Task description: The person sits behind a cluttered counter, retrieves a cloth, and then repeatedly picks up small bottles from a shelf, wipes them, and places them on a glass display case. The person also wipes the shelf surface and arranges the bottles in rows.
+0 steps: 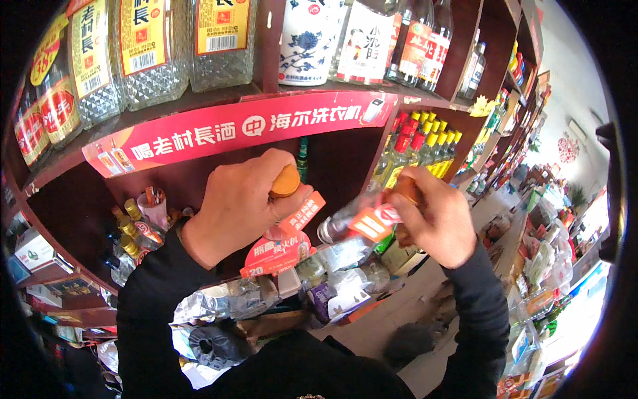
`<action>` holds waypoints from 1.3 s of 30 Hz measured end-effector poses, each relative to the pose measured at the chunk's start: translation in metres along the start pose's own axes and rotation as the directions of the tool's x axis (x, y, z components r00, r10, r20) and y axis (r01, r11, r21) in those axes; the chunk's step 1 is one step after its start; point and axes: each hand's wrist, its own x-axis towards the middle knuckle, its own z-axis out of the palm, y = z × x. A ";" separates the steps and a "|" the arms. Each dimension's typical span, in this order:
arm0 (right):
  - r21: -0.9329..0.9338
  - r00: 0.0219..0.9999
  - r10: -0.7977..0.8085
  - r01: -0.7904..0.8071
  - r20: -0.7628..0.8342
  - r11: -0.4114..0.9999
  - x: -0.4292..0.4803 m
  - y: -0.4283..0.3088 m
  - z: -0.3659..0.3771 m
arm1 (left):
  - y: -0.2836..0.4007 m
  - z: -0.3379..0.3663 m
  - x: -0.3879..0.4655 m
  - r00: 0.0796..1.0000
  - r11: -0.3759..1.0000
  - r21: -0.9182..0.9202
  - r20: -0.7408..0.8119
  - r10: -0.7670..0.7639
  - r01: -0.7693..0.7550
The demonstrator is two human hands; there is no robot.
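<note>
My left hand (234, 209) grips something bottle-like just under its round gold-orange cap (285, 180); the body below is mostly hidden by the hand. Red paper neck tags (276, 254) with printing hang beneath those fingers. Over to the right, my right hand (441, 219) is closed around the brownish capped neck of a second bottle (331, 227). Its clear glass body tilts down to the left and is blurred. A red and white tag (374, 222) dangles from it. Both hands are in front of a dark wooden shelf compartment (344, 154), with a green bottle (302, 162) at its back.
Large glass liquor bottles (149, 55) line the shelf above, over a red printed banner (239, 132). Yellow-capped bottles (433, 149) crowd the right compartment; small bottles (132, 229) and a cup (152, 207) stand left. Bags and boxes (339, 294) lie below.
</note>
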 end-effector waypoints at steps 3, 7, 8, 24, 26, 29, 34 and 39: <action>-0.067 0.996 -0.093 0.093 -0.002 0.993 0.032 -0.007 0.039 | -0.022 0.007 -0.012 0.999 0.993 0.110 -0.011 0.051 -0.050; -0.165 0.987 -0.008 0.035 0.162 0.986 0.060 0.000 0.083 | -0.051 0.025 -0.019 0.996 0.989 0.141 0.077 -0.053 0.042; -0.208 0.981 0.022 0.019 0.191 0.978 0.065 0.000 0.089 | -0.056 0.030 -0.017 0.995 0.990 0.136 0.087 -0.058 0.046; -0.292 0.970 0.107 -0.040 0.218 0.956 0.088 0.036 0.119 | -0.105 0.073 0.018 0.982 0.993 -0.007 0.147 -0.115 0.118; -0.295 0.968 0.113 -0.043 0.225 0.955 0.089 0.039 0.118 | -0.106 0.079 0.018 0.996 0.999 0.014 0.077 -0.053 0.052; -0.301 0.958 0.130 -0.049 0.255 0.952 0.090 0.041 0.120 | -0.100 0.082 0.017 0.995 0.996 -0.055 0.078 -0.059 0.063; -0.302 0.927 0.149 -0.040 0.345 0.952 0.091 0.050 0.126 | -0.092 0.093 0.014 0.983 0.986 -0.098 0.137 -0.122 0.136; -0.344 0.912 0.164 -0.027 0.376 0.939 0.093 0.052 0.126 | -0.086 0.101 0.013 0.975 0.983 -0.104 0.175 -0.135 0.154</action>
